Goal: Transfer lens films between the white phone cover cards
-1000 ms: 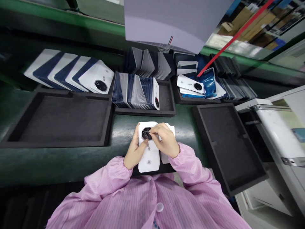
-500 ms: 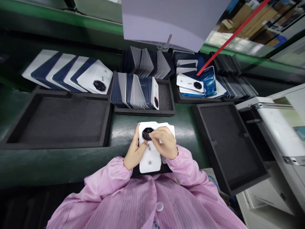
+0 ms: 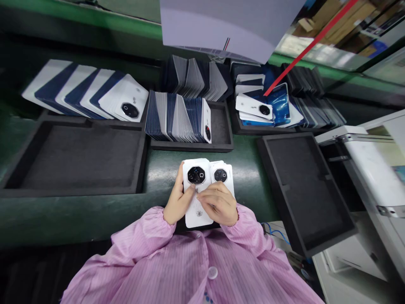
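Observation:
A white phone back cover (image 3: pixel 200 207) with a black octagonal camera window lies upright in front of me. Gripping its left edge is my left hand (image 3: pixel 177 202), the thumb resting on its face just below the camera window. My right hand (image 3: pixel 220 204) is pinched over the middle of the cover, fingertips at the printed marks; anything between them is too small to make out. Partly under that hand, to the right, are more white phone back covers (image 3: pixel 220 166), stacked, the top one showing its own camera window.
Black foam trays lie at left (image 3: pixel 85 189) and right (image 3: pixel 275 177). A middle tray (image 3: pixel 221 146) holds a fanned row of covers (image 3: pixel 180 120). More white covers (image 3: pixel 118 101) lean at back left; mixed covers (image 3: pixel 253 105) sit at back right. A red strip (image 3: pixel 303 55) slants above.
My right hand has moved down from the camera window to the printed marks, uncovering both camera windows. My left hand keeps its hold on the cover.

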A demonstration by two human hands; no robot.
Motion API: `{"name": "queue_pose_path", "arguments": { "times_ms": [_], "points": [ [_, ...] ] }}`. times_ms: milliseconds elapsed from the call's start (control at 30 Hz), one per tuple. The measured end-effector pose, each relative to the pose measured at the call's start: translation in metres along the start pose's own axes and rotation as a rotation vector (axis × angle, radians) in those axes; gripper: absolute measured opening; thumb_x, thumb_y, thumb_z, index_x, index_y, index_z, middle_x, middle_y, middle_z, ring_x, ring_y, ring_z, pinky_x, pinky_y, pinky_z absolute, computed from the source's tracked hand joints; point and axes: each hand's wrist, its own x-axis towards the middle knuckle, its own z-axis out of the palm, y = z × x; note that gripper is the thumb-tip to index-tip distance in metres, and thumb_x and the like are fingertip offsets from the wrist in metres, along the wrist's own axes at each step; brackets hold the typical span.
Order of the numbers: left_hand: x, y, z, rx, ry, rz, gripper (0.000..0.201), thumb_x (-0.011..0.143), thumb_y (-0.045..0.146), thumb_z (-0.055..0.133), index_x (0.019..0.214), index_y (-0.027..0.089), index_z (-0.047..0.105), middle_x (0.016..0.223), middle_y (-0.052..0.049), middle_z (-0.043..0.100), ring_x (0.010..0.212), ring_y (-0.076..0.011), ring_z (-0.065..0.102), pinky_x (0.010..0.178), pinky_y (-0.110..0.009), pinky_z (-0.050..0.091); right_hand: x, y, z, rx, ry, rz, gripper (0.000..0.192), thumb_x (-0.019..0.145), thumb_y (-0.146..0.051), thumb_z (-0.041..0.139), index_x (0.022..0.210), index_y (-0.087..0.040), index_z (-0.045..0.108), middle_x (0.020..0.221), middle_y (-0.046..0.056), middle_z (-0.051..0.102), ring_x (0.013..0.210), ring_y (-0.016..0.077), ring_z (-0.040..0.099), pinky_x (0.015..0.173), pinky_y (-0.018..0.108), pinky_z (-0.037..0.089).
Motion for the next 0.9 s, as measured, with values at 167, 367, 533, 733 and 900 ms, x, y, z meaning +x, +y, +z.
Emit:
{"name": "queue_pose_path", "arguments": {
  "times_ms": [167,367,533,733,900],
  "points": [
    [-0.0008,-0.0019,-0.0004,-0.021,-0.002,-0.008,0.069,0.091,0.030,0.049,0.150,0.025,0.015,0.158,-0.004,0.020,0.146,-0.0200,0.016,0.120,-0.034,0.016,-0.0010,-0.0006,-0.0012,0.040,0.003,0.015,0.035,0.078,-0.002,0.061,0.103,-0.026,0.059,0.085,0.001,0.074,0.076,0.0182,0.062,0.063,0.033,0.054],
    [-0.0010,-0.0018,-0.0005,-0.032,-0.008,-0.008,0.069,0.091,0.030,0.049,0.150,0.026,0.015,0.159,-0.003,0.019,0.146,-0.0197,0.017,0.119,-0.033,0.017,-0.0016,-0.0005,-0.0022,0.083,0.024,0.038,0.037,0.076,-0.001,0.062,0.104,-0.025,0.059,0.084,0.003,0.074,0.075,0.0185,0.063,0.062,0.033,0.055],
    [-0.0011,-0.0022,-0.0011,-0.038,-0.012,0.004,0.068,0.092,0.032,0.049,0.150,0.026,0.015,0.158,-0.003,0.022,0.146,-0.0201,0.013,0.120,-0.034,0.015,-0.0007,-0.0020,-0.0030,0.099,0.035,0.048,0.033,0.079,-0.002,0.060,0.102,-0.025,0.059,0.085,0.004,0.073,0.072,0.0179,0.064,0.060,0.033,0.056],
    [-0.0027,-0.0027,-0.0007,-0.016,-0.007,0.043,0.069,0.092,0.034,0.050,0.151,0.027,0.014,0.159,-0.004,0.017,0.146,-0.0204,0.012,0.120,-0.033,0.013,0.0024,-0.0047,-0.0028,0.110,0.042,0.020,0.032,0.078,-0.001,0.061,0.100,-0.023,0.059,0.083,0.005,0.073,0.069,0.0170,0.064,0.059,0.032,0.055],
    [-0.0041,-0.0034,-0.0014,-0.007,-0.008,0.064,0.069,0.092,0.035,0.050,0.151,0.029,0.013,0.159,-0.003,0.015,0.146,-0.0209,0.011,0.120,-0.034,0.010,0.0029,-0.0054,-0.0034,0.118,0.043,0.021,0.031,0.079,-0.002,0.059,0.101,-0.025,0.060,0.083,0.003,0.073,0.070,0.0163,0.064,0.060,0.030,0.054]
  ]
}}
